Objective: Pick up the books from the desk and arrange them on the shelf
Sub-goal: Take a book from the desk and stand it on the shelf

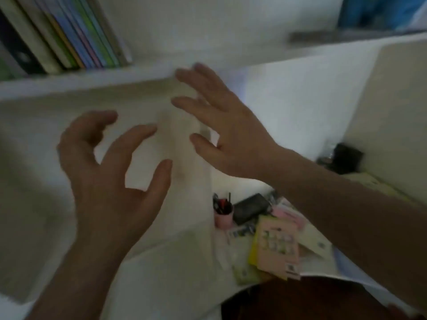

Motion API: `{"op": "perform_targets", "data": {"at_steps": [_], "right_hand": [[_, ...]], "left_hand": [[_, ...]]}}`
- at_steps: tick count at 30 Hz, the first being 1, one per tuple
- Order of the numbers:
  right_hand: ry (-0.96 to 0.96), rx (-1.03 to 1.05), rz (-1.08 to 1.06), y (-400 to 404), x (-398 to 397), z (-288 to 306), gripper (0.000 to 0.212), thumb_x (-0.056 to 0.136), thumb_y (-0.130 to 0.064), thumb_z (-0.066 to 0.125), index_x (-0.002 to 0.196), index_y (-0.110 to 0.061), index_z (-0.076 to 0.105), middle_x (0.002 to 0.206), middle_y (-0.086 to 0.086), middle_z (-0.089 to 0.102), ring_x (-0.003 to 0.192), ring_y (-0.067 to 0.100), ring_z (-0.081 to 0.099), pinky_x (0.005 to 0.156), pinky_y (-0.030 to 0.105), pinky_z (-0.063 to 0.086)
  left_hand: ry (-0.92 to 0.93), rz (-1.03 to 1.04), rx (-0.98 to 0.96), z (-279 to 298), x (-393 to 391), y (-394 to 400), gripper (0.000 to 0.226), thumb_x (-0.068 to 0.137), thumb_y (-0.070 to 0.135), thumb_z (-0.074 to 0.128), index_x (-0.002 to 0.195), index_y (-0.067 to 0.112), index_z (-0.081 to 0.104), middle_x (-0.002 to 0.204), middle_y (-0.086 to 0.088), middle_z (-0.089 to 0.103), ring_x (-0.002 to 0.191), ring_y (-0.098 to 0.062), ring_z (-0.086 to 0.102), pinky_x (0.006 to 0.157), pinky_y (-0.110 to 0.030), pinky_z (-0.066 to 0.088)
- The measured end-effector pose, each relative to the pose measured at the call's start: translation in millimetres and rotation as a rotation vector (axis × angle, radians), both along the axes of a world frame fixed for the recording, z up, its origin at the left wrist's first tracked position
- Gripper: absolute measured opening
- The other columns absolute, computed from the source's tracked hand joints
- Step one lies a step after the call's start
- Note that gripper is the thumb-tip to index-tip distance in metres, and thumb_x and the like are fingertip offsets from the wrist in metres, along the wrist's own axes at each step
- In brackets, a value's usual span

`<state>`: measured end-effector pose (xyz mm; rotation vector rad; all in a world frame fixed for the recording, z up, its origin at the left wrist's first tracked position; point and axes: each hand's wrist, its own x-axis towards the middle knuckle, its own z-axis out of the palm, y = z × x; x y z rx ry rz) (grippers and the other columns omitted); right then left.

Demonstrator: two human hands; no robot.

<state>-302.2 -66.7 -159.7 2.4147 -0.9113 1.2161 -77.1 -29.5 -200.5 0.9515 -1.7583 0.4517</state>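
1. Though a row of books (67, 35) stands upright on the shelf (92, 77) up and to the left of my fingertips, I judge the task only partly done: a loose pile of books (277, 248) lies on the desk (161, 285), below my right wrist.
2. My left hand (108, 181) hangs in the air with fingers spread and slightly curved, gripping nothing.
3. My right hand (228, 132) is also loose, fingers splayed toward the shelf edge, holding nothing; whether the tips touch the edge I cannot tell through the blur.
4. The shelved spines are thin and flat, in green, blue and cream; they look like paperbacks.
5. The pile's top cover is pale pink, flat card, over a yellow one.
6. A small pink pen cup (223, 215) and a dark soft-looking case (250, 207) sit just beside the pile.
7. Shelf and desk are smooth white board.
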Motion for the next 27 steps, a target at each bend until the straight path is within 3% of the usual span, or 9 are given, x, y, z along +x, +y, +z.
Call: {"op": "perform_targets", "data": {"at_steps": [3,6,9,12,16,19,23,25,27], "right_hand": [[-0.061,0.274,-0.137,26,-62,-81,0.043,0.094,-0.006,0.066,0.137,-0.01,0.066,0.149,0.005,0.059,0.141,0.015,0.052,0.117,0.033,0.043],[-0.079,0.659,-0.462,34,-132,-156,0.04,0.097,-0.012,0.066,0.136,-0.023,0.068,0.137,-0.011,0.064,0.121,-0.004,0.052,0.111,0.038,0.049],[-0.037,1.006,-0.725,36,-197,-224,0.04,0.101,-0.018,0.062,0.14,-0.026,0.063,0.145,-0.004,0.06,0.128,0.012,0.054,0.109,0.029,0.042],[-0.079,1.277,-0.844,34,-244,-289,0.042,0.102,-0.023,0.06,0.144,-0.026,0.058,0.149,0.001,0.055,0.13,0.019,0.054,0.106,0.034,0.045],[-0.215,1.541,-0.774,14,-272,-360,0.039,0.107,-0.03,0.056,0.144,-0.02,0.058,0.143,0.002,0.056,0.122,0.023,0.06,0.093,0.033,0.051],[-0.262,1.712,-0.643,-4,-286,-407,0.036,0.102,-0.025,0.056,0.137,-0.023,0.062,0.134,0.002,0.067,0.106,0.019,0.068,0.093,0.041,0.061],[-0.71,1.927,-0.436,-22,-301,-437,0.068,0.096,-0.019,0.07,0.153,-0.032,0.037,0.138,0.003,0.062,0.105,0.024,0.07,0.075,0.032,0.062],[-0.917,2.004,-0.393,-29,-306,-439,0.066,0.098,-0.012,0.069,0.152,-0.035,0.037,0.138,0.009,0.06,0.104,0.028,0.071,0.078,0.041,0.064],[-0.879,2.0,-0.399,-37,-312,-435,0.054,0.1,-0.012,0.066,0.143,-0.039,0.046,0.134,0.009,0.06,0.101,0.028,0.072,0.084,0.049,0.065]], "left_hand": [[0.044,-0.181,0.188,-92,-58,8,0.037,0.084,0.019,0.079,0.12,0.011,0.073,0.128,-0.015,0.049,0.118,-0.037,0.05,0.099,-0.043,0.045],[0.039,-0.372,0.546,-172,-108,1,0.041,0.088,0.03,0.069,0.129,0.028,0.064,0.127,-0.003,0.051,0.117,-0.021,0.049,0.104,-0.02,0.035],[-0.03,-0.387,0.943,-238,-153,-15,0.046,0.091,0.035,0.068,0.136,0.038,0.058,0.133,0.007,0.043,0.127,-0.018,0.043,0.104,-0.031,0.042],[-0.166,-0.343,1.25,-288,-198,-36,0.053,0.096,0.032,0.068,0.145,0.039,0.05,0.148,0.008,0.037,0.14,-0.019,0.035,0.114,-0.037,0.04],[-0.267,-0.258,1.581,-338,-259,-66,0.057,0.097,0.027,0.061,0.151,0.033,0.046,0.156,0.001,0.037,0.142,-0.024,0.041,0.114,-0.036,0.041],[-0.151,-0.103,1.807,-374,-293,-83,0.066,0.08,0.031,0.052,0.144,0.042,0.045,0.143,-0.002,0.055,0.118,-0.026,0.059,0.099,-0.037,0.054],[-0.105,0.168,1.833,-401,-320,-96,0.081,0.083,0.053,0.059,0.156,0.043,0.025,0.144,-0.01,0.044,0.129,-0.036,0.044,0.106,-0.044,0.044],[0.026,0.204,1.863,-399,-328,-97,0.082,0.081,0.049,0.068,0.152,0.037,0.029,0.141,-0.01,0.046,0.13,-0.034,0.042,0.103,-0.043,0.045],[0.152,0.225,1.912,-402,-332,-97,0.084,0.077,0.047,0.074,0.15,0.031,0.033,0.14,-0.011,0.05,0.124,-0.034,0.05,0.101,-0.042,0.05]]}}
